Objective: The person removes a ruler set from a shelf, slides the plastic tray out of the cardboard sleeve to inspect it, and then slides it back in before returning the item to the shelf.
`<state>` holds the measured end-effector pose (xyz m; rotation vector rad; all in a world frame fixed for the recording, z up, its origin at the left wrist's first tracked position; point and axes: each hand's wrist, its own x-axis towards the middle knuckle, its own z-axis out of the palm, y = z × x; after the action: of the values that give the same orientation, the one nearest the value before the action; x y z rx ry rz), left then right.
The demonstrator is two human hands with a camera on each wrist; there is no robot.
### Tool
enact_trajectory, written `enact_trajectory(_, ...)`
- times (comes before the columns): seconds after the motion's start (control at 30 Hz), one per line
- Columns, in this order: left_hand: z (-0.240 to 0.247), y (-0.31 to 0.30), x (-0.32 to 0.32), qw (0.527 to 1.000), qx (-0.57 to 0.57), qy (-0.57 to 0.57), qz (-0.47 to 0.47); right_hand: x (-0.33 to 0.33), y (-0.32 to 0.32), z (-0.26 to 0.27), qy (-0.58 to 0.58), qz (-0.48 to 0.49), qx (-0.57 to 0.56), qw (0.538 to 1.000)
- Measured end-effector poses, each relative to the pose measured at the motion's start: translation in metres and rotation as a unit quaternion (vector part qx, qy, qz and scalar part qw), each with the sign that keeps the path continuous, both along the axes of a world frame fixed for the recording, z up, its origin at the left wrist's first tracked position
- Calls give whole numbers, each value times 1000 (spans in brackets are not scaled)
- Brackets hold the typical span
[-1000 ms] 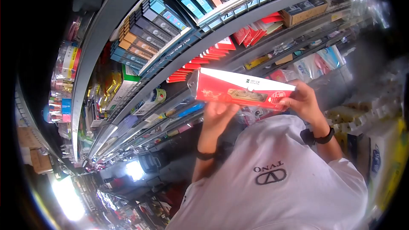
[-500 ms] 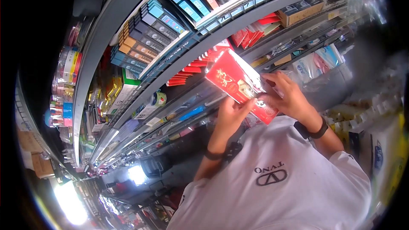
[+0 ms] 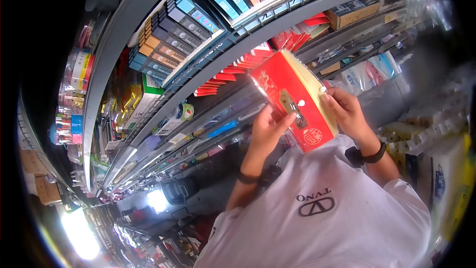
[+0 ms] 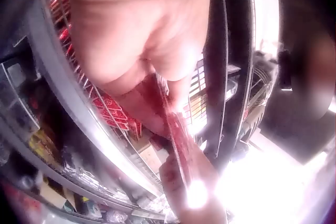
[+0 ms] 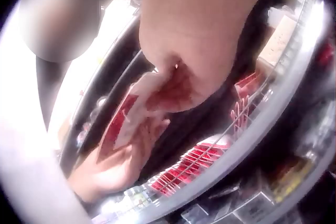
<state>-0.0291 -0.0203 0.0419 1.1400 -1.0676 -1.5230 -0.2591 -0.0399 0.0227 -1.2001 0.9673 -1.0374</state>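
Note:
A red packet (image 3: 302, 109) with a cream side, a small dark window and a round printed mark is held tilted in front of the white shirt in the head view. My left hand (image 3: 269, 131) grips its lower left edge, thumb on the red face near the window. On the cream side, my right hand (image 3: 347, 114) pinches the packet with the thumb in front. In the left wrist view, my left hand (image 4: 142, 40) holds the packet (image 4: 177, 140) seen edge-on. From the right wrist, my right hand (image 5: 197, 50) grips the packet (image 5: 123, 121), its fingertips partly hidden.
Curved grey shelves (image 3: 277, 44) carry rows of small boxes (image 3: 183, 30) at the upper left and red packets (image 3: 215, 85) below them. An open carton (image 3: 353, 14) stands at the upper right. Plastic jars (image 3: 77, 77) line the far left, and bagged goods (image 3: 374, 73) lie right.
The packet has turned from lying sideways, top side showing, to a steeper tilt with its red face toward the view. My left hand has moved right and its thumb now lies on that face.

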Motion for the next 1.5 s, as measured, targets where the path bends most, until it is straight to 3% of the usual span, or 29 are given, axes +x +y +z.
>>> enact_trajectory(0.07,-13,-2,-3,997,-57,9,43,-1,2,4,-18,18,-7,1000)
enact_trajectory(0.17,-5,-6,-9,984,-105,-122,72,3,8,-2,9,30,-29,999)
enact_trajectory(0.2,-2,-5,-7,988,-65,-133,40,5,10,-4,27,32,-38,998)
enact_trajectory(0.3,-10,-6,-7,943,-213,-255,-32,7,13,3,49,81,-85,992)
enact_trajectory(0.47,-31,-9,-5,993,-98,-59,-26,7,11,9,105,103,-163,976)
enact_trajectory(0.63,-22,-6,-10,997,-76,-20,-8,11,15,14,202,29,-210,956)
enact_trajectory(0.73,-19,-5,-10,998,-56,6,-10,13,16,6,307,-33,-154,938)
enact_trajectory(0.93,-22,-7,-1,998,-47,34,-17,14,9,-12,192,-147,-225,944)
enact_trajectory(1.13,-16,-5,-9,1000,-30,-1,-6,5,5,-3,433,-84,-397,805)
enact_trajectory(1.33,-27,-4,-10,988,-100,-112,32,13,10,14,352,40,-121,927)
enact_trajectory(1.5,-23,-7,-4,998,-50,-27,-17,15,11,17,248,83,-83,962)
